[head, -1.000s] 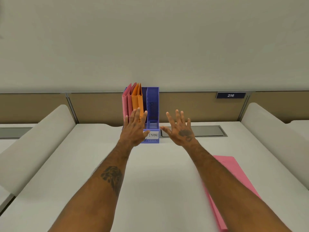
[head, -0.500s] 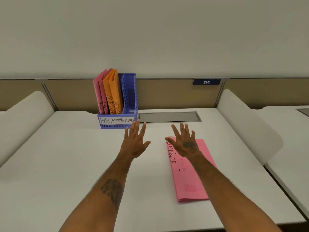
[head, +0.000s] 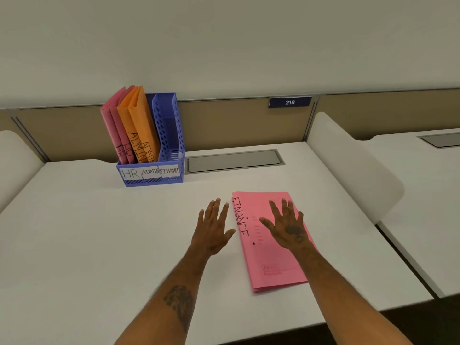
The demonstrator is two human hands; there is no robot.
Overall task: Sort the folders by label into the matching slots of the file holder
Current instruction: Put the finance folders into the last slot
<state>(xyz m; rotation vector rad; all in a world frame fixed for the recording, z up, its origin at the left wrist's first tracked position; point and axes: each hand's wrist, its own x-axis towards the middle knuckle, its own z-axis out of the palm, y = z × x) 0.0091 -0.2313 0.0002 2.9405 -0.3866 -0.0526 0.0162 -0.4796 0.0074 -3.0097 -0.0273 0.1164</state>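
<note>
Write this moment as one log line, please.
left hand: open, above table | right hand: open, over FINANCE folder | file holder: FINANCE slot empty

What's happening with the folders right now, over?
Both open: right hand over the FINANCE folder, left hand beside it. FINANCE slot of the file holder empty. Nothing in the way.

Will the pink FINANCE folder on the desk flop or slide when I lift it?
Probably floppy: the FINANCE folder looks like thin card, so it may sag if lifted by one edge. It lies flat on the smooth white desk, so it will likely slide rather than lift under a flat push. Its near edge shows layers that might splay.
</note>
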